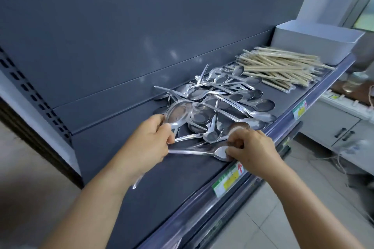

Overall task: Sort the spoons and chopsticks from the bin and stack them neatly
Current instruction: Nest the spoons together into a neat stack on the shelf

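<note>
A tangled heap of steel spoons [218, 105] lay mid-shelf [166, 184], with the wrapped chopsticks [279, 70] piled just beyond it near the white bin [315, 44]. The left hand [145, 143] gripped a raised spoon [178, 113] and pinched other handles, while the right hand [253, 149] curled its fingers round the bowls of a few spoons [220, 152] at the shelf's front edge.
</note>
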